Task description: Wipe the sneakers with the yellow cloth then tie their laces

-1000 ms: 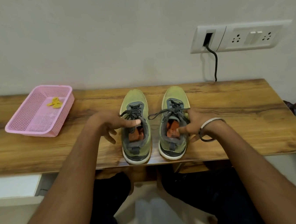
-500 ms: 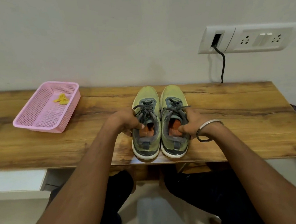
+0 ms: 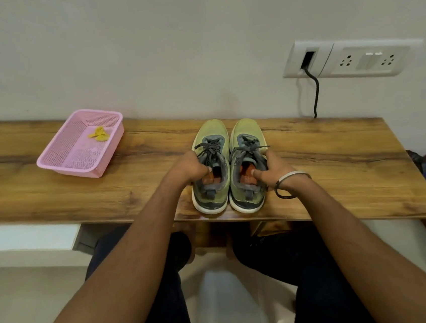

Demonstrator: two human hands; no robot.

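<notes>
Olive sneakers sit gripped between both hands, cloth well left.

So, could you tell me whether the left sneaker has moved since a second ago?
Yes. The left sneaker has shifted right, closing the gap to the right sneaker.

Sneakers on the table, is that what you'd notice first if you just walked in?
Yes: two green sneakers stand side by side at the near edge of the table, the left hand gripping one and the right hand the other. Next comes the pink basket to the left, with the yellow cloth crumpled inside.
</notes>
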